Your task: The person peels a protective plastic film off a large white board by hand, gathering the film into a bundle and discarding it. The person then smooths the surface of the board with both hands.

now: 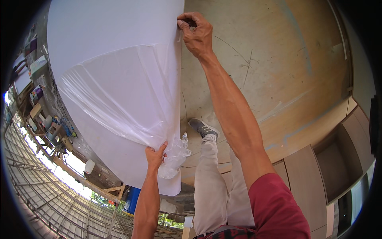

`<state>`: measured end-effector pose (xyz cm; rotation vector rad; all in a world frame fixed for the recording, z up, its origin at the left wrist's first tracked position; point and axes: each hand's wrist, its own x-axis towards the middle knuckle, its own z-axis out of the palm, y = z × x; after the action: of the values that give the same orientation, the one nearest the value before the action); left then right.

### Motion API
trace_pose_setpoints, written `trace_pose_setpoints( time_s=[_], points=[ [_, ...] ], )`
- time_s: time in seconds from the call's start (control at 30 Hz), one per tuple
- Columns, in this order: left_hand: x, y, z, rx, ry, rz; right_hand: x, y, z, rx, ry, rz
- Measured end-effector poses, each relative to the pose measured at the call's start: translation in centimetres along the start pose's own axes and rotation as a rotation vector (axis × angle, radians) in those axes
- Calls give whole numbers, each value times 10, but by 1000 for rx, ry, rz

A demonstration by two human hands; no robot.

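A large white panel [115,24] with a rounded near corner stretches away from me on the left. Clear plastic film [111,99] is partly peeled from its face, drawn into folds that run down to my left hand [156,155]. That hand is closed on the gathered film, and a crumpled wad of it hangs beside my fingers. Farther off, my right hand [195,32] pinches at the panel's right edge, thumb against forefinger. Whatever lies between those fingertips is too small to make out.
Below the panel's right edge is a scuffed brownish floor [246,79], where my shoe [203,128] stands. Wooden cabinets [306,179] line the lower right. Cluttered gear and a blue container [132,199] lie beyond the panel's left side.
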<state>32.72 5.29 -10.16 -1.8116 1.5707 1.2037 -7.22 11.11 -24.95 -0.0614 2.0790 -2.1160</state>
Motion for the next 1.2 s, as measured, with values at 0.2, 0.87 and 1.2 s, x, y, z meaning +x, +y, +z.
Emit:
trace_pose_setpoints(
  time_s=[0.2, 0.87, 1.2],
  points=[
    [-1, 0, 1, -9, 5, -1, -2, 0, 0, 54, 6, 57],
    [-3, 1, 2, -38, 34, 3, 14, -8, -11, -197, -170, -117],
    [-1, 0, 1, -29, 20, 11, 4, 12, -13, -504, -161, -383]
  ],
)
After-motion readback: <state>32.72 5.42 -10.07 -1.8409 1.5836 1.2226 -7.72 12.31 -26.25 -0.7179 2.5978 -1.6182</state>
